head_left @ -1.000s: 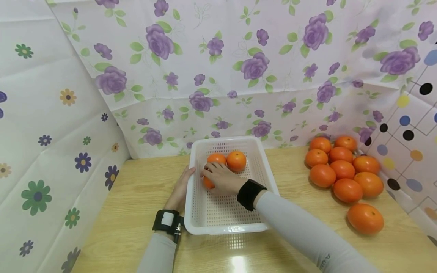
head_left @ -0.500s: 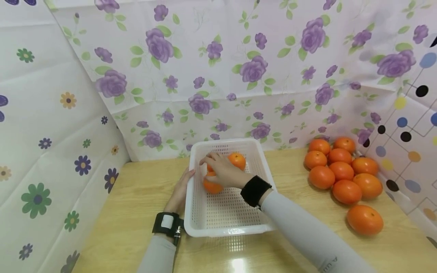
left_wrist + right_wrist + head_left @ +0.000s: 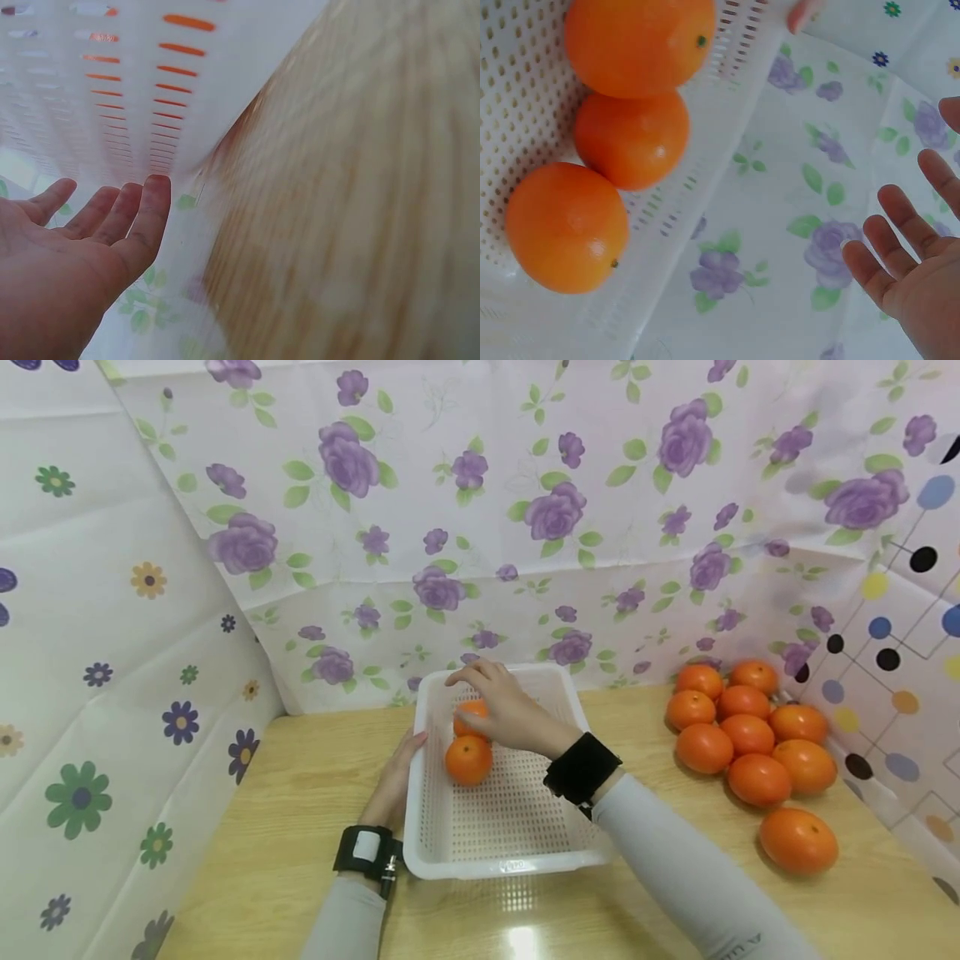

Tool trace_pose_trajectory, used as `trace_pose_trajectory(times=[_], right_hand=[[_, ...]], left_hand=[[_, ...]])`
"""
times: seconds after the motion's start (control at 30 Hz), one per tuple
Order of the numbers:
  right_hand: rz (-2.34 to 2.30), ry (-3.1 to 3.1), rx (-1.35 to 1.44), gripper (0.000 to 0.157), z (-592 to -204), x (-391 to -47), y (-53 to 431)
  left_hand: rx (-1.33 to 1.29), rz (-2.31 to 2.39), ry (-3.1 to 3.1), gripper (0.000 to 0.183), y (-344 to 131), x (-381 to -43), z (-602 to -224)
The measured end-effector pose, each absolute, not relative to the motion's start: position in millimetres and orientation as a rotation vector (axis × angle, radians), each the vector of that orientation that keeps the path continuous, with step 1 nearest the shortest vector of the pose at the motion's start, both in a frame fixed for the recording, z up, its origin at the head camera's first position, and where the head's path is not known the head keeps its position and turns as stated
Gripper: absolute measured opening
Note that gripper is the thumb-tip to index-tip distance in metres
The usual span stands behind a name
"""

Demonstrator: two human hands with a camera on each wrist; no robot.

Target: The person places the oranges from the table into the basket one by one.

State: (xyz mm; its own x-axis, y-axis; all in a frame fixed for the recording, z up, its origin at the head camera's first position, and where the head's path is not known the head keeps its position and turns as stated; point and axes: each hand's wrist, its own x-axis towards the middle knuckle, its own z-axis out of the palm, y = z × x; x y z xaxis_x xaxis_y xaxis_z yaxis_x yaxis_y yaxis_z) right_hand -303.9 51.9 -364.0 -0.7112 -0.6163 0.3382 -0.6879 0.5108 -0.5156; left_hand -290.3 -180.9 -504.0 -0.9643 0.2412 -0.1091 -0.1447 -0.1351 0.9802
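Observation:
A white plastic basket (image 3: 510,865) with slotted walls stands on the wooden table. Three oranges sit together inside it, best seen in the right wrist view: a near orange (image 3: 640,45), a middle orange (image 3: 632,139) and a far orange (image 3: 568,227). My left hand (image 3: 392,785) rests along the basket's left side, fingertips at the wall and rim; the left wrist view shows its fingers (image 3: 154,202) extended. Above the back of the basket, my right hand (image 3: 504,706) is raised with loosely spread fingers and holds nothing. It hides one orange from the head view.
Several more oranges (image 3: 746,735) lie grouped on the table to the right, with a single orange (image 3: 798,841) nearer the front. A flowered sheet (image 3: 525,527) hangs directly behind the basket; patterned sheets flank both sides.
My right hand has let go of the front orange in the basket and risen up and back, leaving that orange uncovered. The left hand stays at the basket's side.

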Motion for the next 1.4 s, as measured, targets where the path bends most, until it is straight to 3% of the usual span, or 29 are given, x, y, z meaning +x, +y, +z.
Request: trace_pose_trajectory(times=[0.57, 1.4], right_hand=[[1.161, -2.457, 1.056, 0.041, -330, -296, 92], [1.137, -2.321, 0.857, 0.043, -321, -290, 152]], left_hand=[[0.101, 2.179, 1.889, 0.072, -181, -291, -504], [0.098, 2.18, 1.898, 0.07, -180, -289, -504]])
